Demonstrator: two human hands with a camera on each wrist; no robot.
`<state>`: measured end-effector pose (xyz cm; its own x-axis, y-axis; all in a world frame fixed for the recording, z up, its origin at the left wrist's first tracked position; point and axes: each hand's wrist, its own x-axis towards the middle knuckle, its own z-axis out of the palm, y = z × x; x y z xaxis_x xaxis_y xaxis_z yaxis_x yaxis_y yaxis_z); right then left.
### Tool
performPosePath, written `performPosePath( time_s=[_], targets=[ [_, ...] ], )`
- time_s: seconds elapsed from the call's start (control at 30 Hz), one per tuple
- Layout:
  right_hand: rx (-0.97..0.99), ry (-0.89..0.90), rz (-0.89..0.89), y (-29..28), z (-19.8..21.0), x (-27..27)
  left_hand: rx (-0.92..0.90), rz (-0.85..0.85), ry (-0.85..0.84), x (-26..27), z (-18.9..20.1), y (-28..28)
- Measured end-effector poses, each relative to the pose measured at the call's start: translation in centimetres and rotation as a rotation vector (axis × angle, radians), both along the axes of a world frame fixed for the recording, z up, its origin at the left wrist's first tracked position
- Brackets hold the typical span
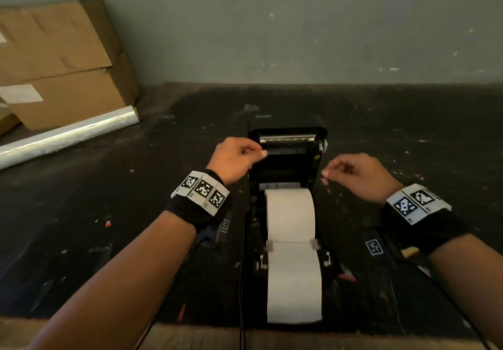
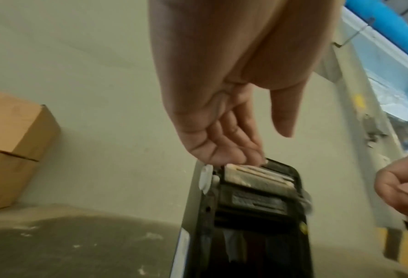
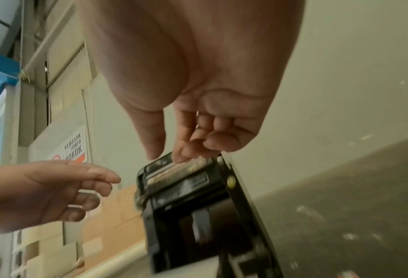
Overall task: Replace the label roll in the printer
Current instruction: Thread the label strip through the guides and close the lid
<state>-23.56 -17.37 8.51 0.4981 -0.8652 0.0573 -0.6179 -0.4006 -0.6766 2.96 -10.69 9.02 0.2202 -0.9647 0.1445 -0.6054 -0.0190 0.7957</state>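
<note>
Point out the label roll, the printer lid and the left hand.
label roll [image 1: 290, 213], head view: top of the white roll.
printer lid [image 1: 288, 156], head view: raised lid's inner face.
left hand [image 1: 231, 159], head view: back of hand.

Label printer [image 1: 285, 159]: black, lid raised upright, on dark table. Label roll [image 1: 290, 213]: white, seated inside, strip trailing forward.
</note>
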Motion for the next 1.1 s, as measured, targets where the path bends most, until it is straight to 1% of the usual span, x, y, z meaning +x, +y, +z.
performPosePath(
  time_s=[0.07, 0.13, 0.23, 0.37, 0.47, 0.53, 0.7, 0.8, 0.87, 0.97, 1.1],
  targets=[
    [-0.091, -0.109, -0.103, -2.8, 1.6, 0.8, -0.06, 0.13, 0.038, 0.7, 1.7, -2.5],
    [-0.146, -0.182, -0.172, -5.4, 3.1, 1.6, -0.076, 0.209, 0.037, 1.1, 3.1, -4.5],
    [-0.116, -0.19, -0.209, -8.9, 4.0, 2.9, -0.035, 0.295, 0.006, 1.2, 3.7, -7.3],
    [0.031, -0.175, -0.159, -12.5, 1.9, 4.8, 0.102, 0.366, 0.003, 1.7, 2.4, -9.6],
    [0.144, -0.221, -0.13, -14.0, -0.3, 5.9, 0.183, 0.335, 0.002, 2.1, 1.5, -9.7],
    [0.172, -0.254, -0.125, -14.1, -1.0, 6.1, 0.233, 0.313, 0.046, 2.3, 1.1, -9.4],
    [0.136, -0.304, -0.162, -12.0, -0.4, 5.7, 0.236, 0.303, 0.124, 2.1, 1.1, -8.0],
    [0.136, -0.309, -0.179, -9.6, 0.2, 5.2, 0.185, 0.292, 0.127, 1.3, 1.3, -6.2],
    [0.178, -0.333, -0.202, -7.6, 0.3, 4.5, 0.136, 0.285, 0.109, 0.5, 1.4, -4.5],
    [0.21, -0.32, -0.242, -4.1, -0.2, 3.2, 0.089, 0.246, 0.11, -0.8, 1.2, -1.3],
    [0.2, -0.283, -0.247, 0.8, -1.1, 1.5, 0.08, 0.178, 0.102, -2.5, 0.3, 3.5]
  ],
)
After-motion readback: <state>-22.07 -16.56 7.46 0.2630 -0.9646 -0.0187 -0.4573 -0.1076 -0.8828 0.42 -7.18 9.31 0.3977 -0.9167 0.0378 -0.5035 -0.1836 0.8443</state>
